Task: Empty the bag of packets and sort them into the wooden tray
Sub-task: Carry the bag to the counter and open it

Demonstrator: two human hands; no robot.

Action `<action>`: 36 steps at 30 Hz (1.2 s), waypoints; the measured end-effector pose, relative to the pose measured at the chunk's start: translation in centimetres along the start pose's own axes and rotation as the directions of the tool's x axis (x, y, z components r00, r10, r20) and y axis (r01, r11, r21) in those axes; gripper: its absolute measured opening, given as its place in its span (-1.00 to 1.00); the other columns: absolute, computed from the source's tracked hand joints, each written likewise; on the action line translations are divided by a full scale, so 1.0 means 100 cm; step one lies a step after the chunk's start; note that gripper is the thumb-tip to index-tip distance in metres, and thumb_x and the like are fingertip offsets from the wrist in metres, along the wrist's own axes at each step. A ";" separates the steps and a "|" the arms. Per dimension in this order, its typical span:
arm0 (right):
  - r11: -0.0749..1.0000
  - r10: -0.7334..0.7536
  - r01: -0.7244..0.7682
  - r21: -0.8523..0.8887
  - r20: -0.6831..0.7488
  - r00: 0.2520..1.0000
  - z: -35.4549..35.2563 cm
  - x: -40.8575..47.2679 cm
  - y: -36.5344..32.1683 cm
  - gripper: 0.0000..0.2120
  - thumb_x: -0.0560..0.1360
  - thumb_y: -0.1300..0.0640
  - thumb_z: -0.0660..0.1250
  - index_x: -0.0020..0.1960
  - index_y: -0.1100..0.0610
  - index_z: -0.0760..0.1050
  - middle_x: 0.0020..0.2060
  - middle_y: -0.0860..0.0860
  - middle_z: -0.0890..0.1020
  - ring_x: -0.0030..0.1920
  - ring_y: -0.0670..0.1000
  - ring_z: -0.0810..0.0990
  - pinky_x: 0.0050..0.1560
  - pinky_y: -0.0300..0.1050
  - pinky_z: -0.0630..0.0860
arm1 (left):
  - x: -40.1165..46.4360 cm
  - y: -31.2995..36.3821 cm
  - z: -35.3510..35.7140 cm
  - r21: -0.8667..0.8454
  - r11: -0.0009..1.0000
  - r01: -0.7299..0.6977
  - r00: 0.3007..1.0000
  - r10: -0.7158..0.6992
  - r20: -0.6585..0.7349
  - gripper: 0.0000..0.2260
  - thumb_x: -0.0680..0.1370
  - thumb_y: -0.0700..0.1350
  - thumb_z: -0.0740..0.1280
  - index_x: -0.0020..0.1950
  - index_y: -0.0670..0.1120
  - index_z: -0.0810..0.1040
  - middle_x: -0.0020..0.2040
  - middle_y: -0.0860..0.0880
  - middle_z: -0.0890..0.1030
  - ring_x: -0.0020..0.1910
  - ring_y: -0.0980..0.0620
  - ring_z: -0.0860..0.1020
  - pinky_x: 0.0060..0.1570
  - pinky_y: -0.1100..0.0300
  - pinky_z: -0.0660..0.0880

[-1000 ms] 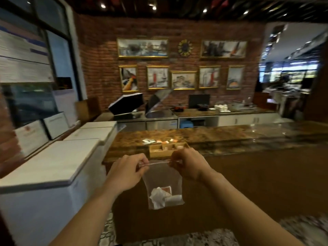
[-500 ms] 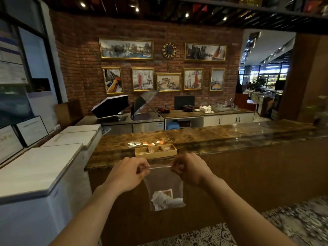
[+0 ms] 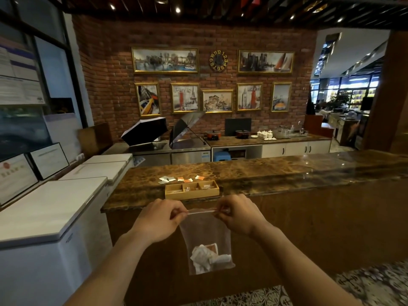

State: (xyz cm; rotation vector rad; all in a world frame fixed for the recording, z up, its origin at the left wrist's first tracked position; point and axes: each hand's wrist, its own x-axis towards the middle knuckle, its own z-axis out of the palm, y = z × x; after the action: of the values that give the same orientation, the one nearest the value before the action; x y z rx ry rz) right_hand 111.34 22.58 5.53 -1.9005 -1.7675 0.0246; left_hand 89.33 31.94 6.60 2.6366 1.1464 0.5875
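Observation:
A clear zip bag hangs in front of me, below the counter edge. White and orange packets lie bunched at its bottom. My left hand pinches the left end of the bag's top strip and my right hand pinches the right end. The wooden tray sits on the brown stone counter just beyond my hands, with three compartments that each hold a few packets. Several loose white and orange packets lie on the counter behind the tray.
White chest freezers stand to my left against the counter's end. Framed certificates lean on the left wall. A back counter with pots and cups runs under a brick wall. Patterned floor tiles lie at lower right.
My view has shifted so the counter and tray sit further right and nearer. Both hands keep their grip on the bag's top, and the bag still hangs between them.

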 end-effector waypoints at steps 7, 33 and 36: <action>1.000 -0.003 0.003 0.024 0.009 1.000 0.013 0.027 0.039 -0.90 0.54 0.07 0.43 0.03 -0.09 0.64 0.01 -0.11 0.70 0.03 -0.13 0.63 0.07 -0.08 0.64 | 0.032 0.002 0.025 0.016 1.000 0.000 1.000 0.000 -0.016 -0.87 0.61 0.05 0.33 0.13 0.17 0.64 -0.01 0.20 0.65 -0.01 0.21 0.57 0.05 0.14 0.56; 0.996 0.067 -0.073 0.045 0.120 0.991 0.102 0.364 0.168 -0.88 0.55 0.04 0.40 0.06 -0.11 0.66 0.03 -0.14 0.72 0.03 -0.12 0.64 0.06 -0.02 0.64 | 0.370 -0.155 0.099 -0.098 0.988 0.116 0.992 -0.110 0.065 -0.88 0.58 0.09 0.35 0.08 0.19 0.65 0.00 0.21 0.67 -0.01 0.14 0.61 0.03 0.05 0.60; 0.997 0.047 -0.054 0.046 0.140 0.989 0.105 0.393 0.189 -0.88 0.55 0.06 0.41 0.05 -0.11 0.65 0.01 -0.14 0.72 0.02 -0.13 0.64 0.08 -0.01 0.63 | 0.399 -0.157 0.109 -0.107 0.988 0.111 0.993 -0.105 0.054 -0.87 0.58 0.06 0.37 0.11 0.21 0.63 0.01 0.21 0.70 -0.01 0.17 0.61 0.02 0.04 0.61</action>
State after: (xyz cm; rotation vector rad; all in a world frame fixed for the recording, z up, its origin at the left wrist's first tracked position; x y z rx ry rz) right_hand 130.41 63.09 2.52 -1.9481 -1.7912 0.2229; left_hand 108.50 71.56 2.48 2.4652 1.1982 0.5470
